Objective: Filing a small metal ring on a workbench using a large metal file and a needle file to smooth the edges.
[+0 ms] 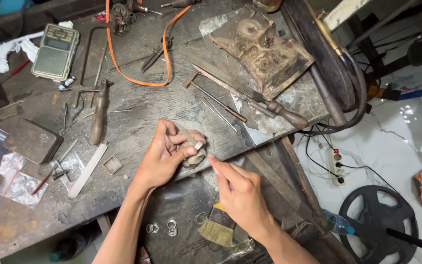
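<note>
My left hand [164,152] presses a small silver ring [199,145] against a worn wooden bench peg [194,157] at the front edge of the workbench [137,107]; thumb and fingers pinch the ring. My right hand [240,193] comes in from the lower right, fingers pinched together, tip close to the ring. It seems to hold a thin tool, too small to make out. Below the hands a tray holds a straw brush [217,227] and two small metal rings [172,227].
On the bench lie a jeweller's saw frame [94,58], a wooden-handled tool [97,120], files [250,100], pliers [155,56], an orange strap [137,80], a pocket scale [54,51], a charred block [262,49] and plastic bags [18,183]. Cables, a power strip [337,168] and a black reel [377,217] lie on the white floor at right.
</note>
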